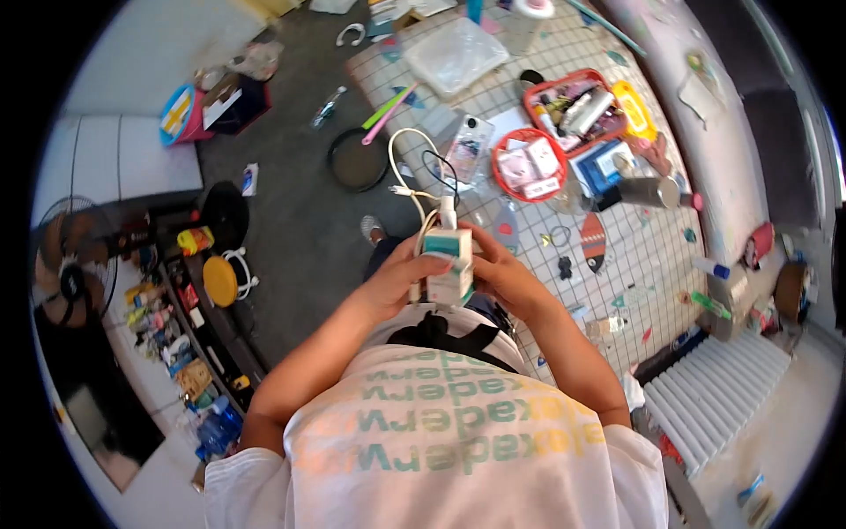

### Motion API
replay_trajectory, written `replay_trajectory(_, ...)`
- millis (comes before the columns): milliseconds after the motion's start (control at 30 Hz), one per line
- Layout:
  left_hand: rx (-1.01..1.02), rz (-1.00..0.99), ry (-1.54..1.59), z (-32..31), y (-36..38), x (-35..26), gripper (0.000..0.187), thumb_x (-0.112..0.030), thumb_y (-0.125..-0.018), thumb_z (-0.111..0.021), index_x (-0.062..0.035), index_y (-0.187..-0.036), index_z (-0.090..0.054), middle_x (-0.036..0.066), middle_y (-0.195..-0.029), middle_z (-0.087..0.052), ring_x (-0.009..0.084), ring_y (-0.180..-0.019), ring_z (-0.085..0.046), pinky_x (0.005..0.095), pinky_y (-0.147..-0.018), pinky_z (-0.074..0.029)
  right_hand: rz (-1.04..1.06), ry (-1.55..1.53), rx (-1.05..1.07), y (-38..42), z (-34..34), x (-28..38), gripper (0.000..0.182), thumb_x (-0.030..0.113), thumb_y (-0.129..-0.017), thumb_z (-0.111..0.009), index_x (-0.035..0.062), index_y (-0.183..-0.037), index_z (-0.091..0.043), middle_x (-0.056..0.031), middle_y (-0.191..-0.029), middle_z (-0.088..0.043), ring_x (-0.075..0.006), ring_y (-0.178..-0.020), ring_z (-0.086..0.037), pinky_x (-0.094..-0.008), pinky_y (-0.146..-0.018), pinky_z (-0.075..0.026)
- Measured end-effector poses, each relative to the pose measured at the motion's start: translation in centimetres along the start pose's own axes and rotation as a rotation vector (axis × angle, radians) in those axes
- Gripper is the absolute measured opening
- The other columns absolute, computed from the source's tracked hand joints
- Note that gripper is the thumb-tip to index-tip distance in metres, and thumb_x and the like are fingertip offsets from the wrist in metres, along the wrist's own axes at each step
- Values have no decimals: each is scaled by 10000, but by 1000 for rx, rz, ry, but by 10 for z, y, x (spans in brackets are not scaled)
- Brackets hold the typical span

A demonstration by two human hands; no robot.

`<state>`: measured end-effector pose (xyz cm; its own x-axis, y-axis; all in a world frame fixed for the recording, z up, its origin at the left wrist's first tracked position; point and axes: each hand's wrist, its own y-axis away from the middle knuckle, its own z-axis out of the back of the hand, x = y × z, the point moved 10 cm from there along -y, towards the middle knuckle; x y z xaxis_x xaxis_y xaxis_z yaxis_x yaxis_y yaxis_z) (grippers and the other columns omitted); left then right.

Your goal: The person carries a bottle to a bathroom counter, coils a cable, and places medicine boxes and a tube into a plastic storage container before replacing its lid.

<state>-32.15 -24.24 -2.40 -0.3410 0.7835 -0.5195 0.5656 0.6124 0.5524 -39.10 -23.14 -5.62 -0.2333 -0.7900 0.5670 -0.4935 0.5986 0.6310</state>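
My left hand (404, 271) is closed around the left side of a small white and green box (448, 280), its thumb laid across the front. On the other side my right hand (500, 273) grips the same box with bent fingers. A white plug-like piece (448, 212) stands up at the box's far end. Beside it a white cable (394, 150) loops out over the table's edge, its connector end (401, 189) hanging to the left. A thin black cord (429, 162) curls close by. The box is held in front of my waist.
On the checked tablecloth (630, 256) stand a red round basket (533, 196) of small boxes, a red rectangular basket (527, 99), a clear plastic container (454, 57) and a metal tumbler (650, 191). A dark round pan (357, 160) is left of the table. A fan (75, 256) stands far left.
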Motion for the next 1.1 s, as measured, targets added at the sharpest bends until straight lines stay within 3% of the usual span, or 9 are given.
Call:
replay_trajectory(233,-289,-143,-39,38,13,-11,330,-215,-759,-602,-49,-1026,-502,54,-894,-582,132,-797,-585,272,-711,-481,71,-78,-162,-11,-2,-11,325,221,-850,-500,69,-1134,-462,-29,-1022,-538,-93,-902,-509,-217,-688,-409)
replay_trajectory(433,-286,-140,-167,63,25,-15,304,-205,-753,-642,-55,-1002,-552,8,-871,-586,82,-785,-551,231,-683,-446,267,200,-261,-7,-14,33,281,226,-864,-468,47,-1077,-508,-32,-995,-548,-87,-887,-494,-206,-716,-373)
replay_trajectory(500,-291,-169,-275,65,30,-24,269,-175,-740,-659,-44,-960,-577,5,-850,-588,71,-783,-542,222,-682,-439,324,310,-261,-7,-38,52,276,230,-868,-465,31,-1051,-524,-18,-923,-566,-77,-838,-493,-207,-706,-373)
replay_trajectory(633,-283,-230,-473,95,51,-41,272,-150,-734,-648,-38,-966,-561,10,-823,-592,80,-752,-551,230,-660,-444,213,340,-136,-40,-93,35,321,177,-754,-643,29,-1018,-536,-23,-844,-539,-83,-776,-492,-222,-647,-411)
replay_trajectory(800,-379,-276,-728,169,100,-70,266,-249,-693,-667,-28,-810,-578,30,-666,-551,118,-625,-521,267,-607,-427,323,610,-114,-84,-167,16,388,210,-722,-666,43,-1044,-528,-83,-945,-490,-150,-861,-503,-257,-733,-417)
replay_trajectory(900,-388,-279,-672,212,129,-85,279,-273,-677,-649,-38,-816,-597,67,-683,-586,158,-631,-557,292,-597,-432,356,682,-99,-105,-225,10,433,250,-707,-675,41,-1053,-520,-127,-978,-491,-209,-910,-495,-297,-794,-408)
replay_trajectory(1000,-389,-259,-764,240,161,-114,307,-261,-640,-659,-49,-855,-609,99,-732,-616,204,-669,-596,309,-611,-448,318,831,-80,-132,-272,5,438,251,-710,-672,40,-1058,-511,-134,-987,-490,-216,-935,-490,-304,-794,-409)
replay_trajectory(1033,-385,-277,-836,245,168,-123,314,-262,-633,-665,-49,-857,-609,101,-732,-617,215,-673,-599,315,-613,-451,336,852,-89,-143,-280,1,393,209,-722,-655,32,-1044,-513,-105,-956,-518,-175,-906,-504,-276,-771,-416)
replay_trajectory(1100,-368,-298,-913,252,180,-141,342,-280,-604,-691,-53,-843,-605,117,-738,-615,246,-693,-606,335,-610,-457,219,520,-35,-159,-296,-12,348,167,-728,-638,31,-1027,-522,-71,-918,-536,-138,-865,-511,-251,-748,-418)
